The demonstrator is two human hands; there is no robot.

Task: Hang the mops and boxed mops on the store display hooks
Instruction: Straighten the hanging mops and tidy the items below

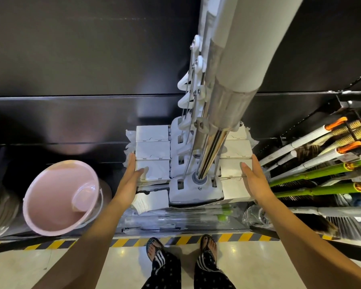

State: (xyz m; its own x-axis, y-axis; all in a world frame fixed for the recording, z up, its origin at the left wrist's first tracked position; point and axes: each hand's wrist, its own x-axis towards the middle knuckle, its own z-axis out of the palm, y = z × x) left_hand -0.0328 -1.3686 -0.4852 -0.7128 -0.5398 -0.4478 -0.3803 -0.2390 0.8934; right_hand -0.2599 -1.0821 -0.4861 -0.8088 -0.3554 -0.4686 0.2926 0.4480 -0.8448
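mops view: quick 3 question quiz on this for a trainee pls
1. True or false: the left hand grips a mop handle.
2. What stands on the left of the mop heads? A. a blue crate B. a pink bucket C. a ladder
3. Fill in: the brooms with green handles lie to the ___ of the mop heads.

Key
1. False: the left hand and right hand are both flat and open against the sides of the mop heads.
2. B
3. right
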